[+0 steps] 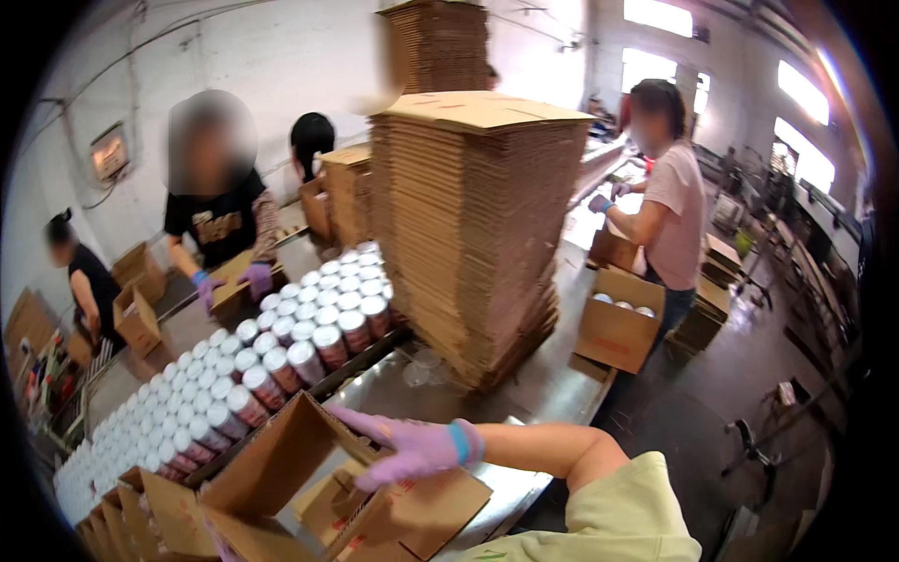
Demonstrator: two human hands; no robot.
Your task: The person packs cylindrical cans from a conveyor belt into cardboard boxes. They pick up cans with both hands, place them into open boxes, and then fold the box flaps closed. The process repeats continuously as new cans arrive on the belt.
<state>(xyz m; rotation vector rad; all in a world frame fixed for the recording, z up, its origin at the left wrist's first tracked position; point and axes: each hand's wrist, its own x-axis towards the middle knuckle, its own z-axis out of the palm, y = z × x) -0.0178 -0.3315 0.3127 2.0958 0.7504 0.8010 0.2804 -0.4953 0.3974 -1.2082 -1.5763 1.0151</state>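
Note:
An open cardboard carton (260, 460) stands tilted in front of me, its inside walls showing. My right hand (421, 449), in a purple glove with a blue cuff, grips the carton's right side, fingers spread along the upper edge. Of my left hand (219, 542) only a sliver of purple glove shows at the carton's near left side; the carton hides the rest. Beneath the right hand lies a printed cardboard piece (439, 502) on the metal table (520, 449). Beyond the carton, rows of cans (256, 383) with white tops and reddish sides fill a long strip.
A tall stack of flattened cartons (470, 246) rises on the table ahead. Several open cartons (175, 509) line the near left. Across the cans a co-worker (218, 225) handles a carton. At right another person (671, 204) stands by a carton holding cans (618, 330).

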